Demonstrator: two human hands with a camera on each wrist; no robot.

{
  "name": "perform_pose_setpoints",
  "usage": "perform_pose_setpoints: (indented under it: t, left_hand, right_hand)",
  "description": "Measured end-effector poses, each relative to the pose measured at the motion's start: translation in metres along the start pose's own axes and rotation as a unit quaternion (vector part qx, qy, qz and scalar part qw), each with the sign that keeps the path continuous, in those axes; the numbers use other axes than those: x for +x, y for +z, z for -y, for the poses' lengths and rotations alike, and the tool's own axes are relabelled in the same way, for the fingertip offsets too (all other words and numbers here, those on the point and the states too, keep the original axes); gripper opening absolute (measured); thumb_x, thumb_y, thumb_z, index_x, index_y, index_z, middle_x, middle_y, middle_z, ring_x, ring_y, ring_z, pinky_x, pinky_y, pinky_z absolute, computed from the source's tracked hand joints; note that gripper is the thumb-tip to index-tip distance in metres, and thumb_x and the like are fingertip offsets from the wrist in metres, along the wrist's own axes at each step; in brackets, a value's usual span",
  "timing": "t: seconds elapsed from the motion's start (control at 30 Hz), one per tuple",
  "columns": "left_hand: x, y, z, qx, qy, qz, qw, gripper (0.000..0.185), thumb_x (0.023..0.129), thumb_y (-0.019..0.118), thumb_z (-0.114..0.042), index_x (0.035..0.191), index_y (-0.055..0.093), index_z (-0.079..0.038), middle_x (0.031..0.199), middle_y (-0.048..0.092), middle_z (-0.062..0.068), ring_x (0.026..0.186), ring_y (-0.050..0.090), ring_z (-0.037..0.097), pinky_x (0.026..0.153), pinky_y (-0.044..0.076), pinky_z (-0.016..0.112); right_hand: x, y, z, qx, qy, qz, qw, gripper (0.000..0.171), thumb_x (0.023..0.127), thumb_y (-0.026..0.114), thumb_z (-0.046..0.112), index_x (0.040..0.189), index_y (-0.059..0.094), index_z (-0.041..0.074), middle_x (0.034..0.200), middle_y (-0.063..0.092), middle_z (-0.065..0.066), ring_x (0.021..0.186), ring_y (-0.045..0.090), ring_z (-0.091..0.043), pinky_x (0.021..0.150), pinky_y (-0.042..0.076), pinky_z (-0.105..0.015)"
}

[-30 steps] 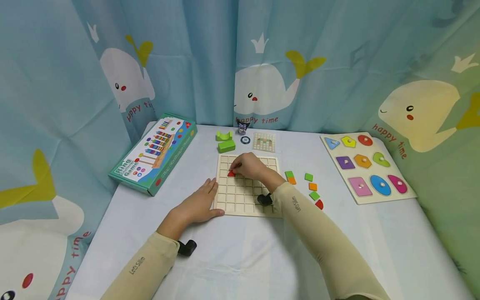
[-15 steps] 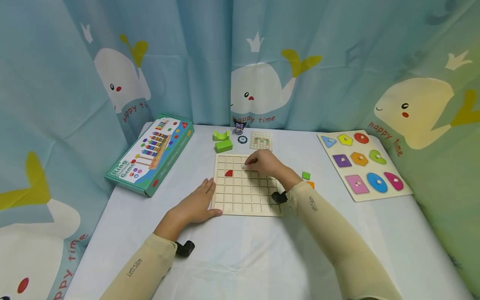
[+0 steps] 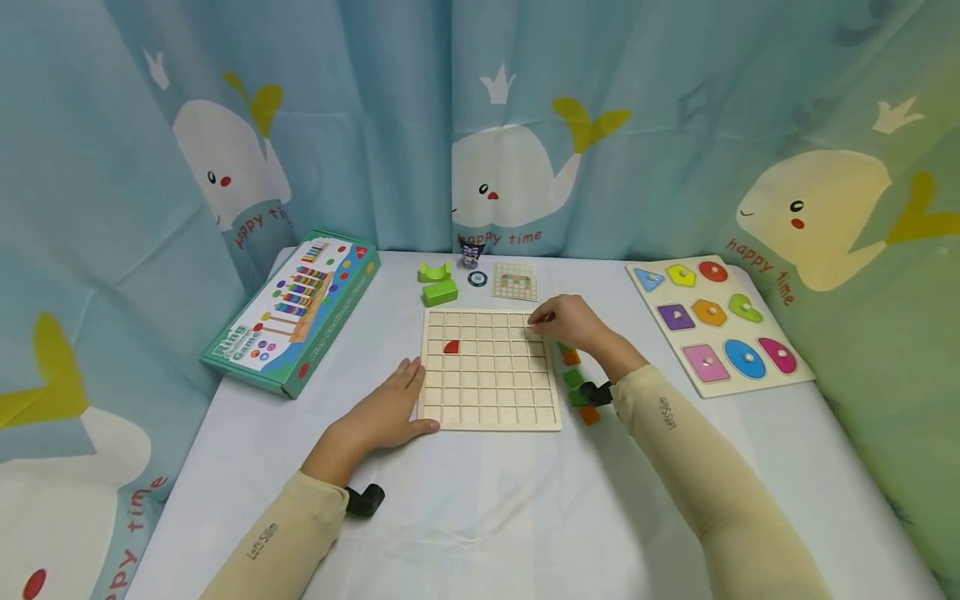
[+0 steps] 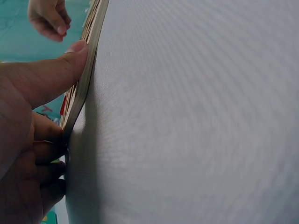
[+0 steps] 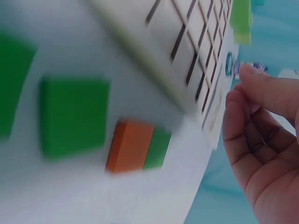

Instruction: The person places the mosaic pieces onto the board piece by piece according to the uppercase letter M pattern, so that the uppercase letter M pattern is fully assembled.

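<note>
In the head view a gridded wooden board (image 3: pixel 491 383) lies on the table with one red quarter-circle piece (image 3: pixel 451 347) in an upper-left cell. My left hand (image 3: pixel 386 408) rests against its lower-left corner, fingers along the left edge and thumb at the front edge. My right hand (image 3: pixel 573 325) is over the upper-right edge. In the right wrist view its fingers are loosely bent and hold nothing. Beneath and beside it lie green pieces (image 3: pixel 573 377) and orange pieces (image 3: pixel 588 415), partly hidden by the hand and wrist.
Behind the board are a pattern card (image 3: pixel 515 282), a round token (image 3: pixel 477 279), a small figurine (image 3: pixel 471 252) and green blocks (image 3: pixel 440 292). A game box (image 3: pixel 292 312) lies at left, a shape puzzle (image 3: pixel 720 325) at right. A curtain (image 3: pixel 405 125) encloses the back.
My right hand has let go of the red piece, leaving it in the grid, and moved right across the board to its right edge. The left hand stays at the corner.
</note>
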State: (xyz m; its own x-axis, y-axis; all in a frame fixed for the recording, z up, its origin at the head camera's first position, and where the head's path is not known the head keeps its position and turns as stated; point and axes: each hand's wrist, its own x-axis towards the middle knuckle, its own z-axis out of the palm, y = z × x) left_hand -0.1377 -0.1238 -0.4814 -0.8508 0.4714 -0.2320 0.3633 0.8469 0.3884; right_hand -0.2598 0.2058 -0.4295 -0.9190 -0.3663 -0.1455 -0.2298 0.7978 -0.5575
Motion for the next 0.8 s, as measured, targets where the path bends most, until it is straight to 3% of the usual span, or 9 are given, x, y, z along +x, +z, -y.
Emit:
perform_pose_setpoints:
  t: [0.53, 0.8]
  left_hand:
    - [-0.002, -0.003, -0.002, -0.007, 0.006, 0.004, 0.9999, 0.099, 0.094, 0.066, -0.051, 0.156, 0.018, 0.008, 0.166, 0.011, 0.021, 0.153, 0.007, 0.035, 0.121, 0.018, 0.045]
    - [0.0, 0.0, 0.001, -0.003, 0.008, 0.003, 1.0, 0.099, 0.095, 0.065, -0.052, 0.157, 0.017, 0.008, 0.166, 0.011, 0.02, 0.153, 0.007, 0.035, 0.121, 0.019, 0.045]
  right_hand:
    - [-0.031, -0.025, -0.054, -0.022, 0.05, -0.034, 0.998, 0.019, 0.096, 0.07, 0.013, 0.109, 0.077, 0.002, 0.105, 0.072, -0.014, 0.093, 0.063, -0.029, 0.079, 0.052, -0.043]
    - [-0.047, -0.03, -0.077, -0.021, 0.093, -0.028, 0.995, 0.021, 0.095, 0.072, 0.017, 0.11, 0.076, 0.003, 0.106, 0.071, -0.013, 0.092, 0.059, -0.028, 0.078, 0.05, -0.038]
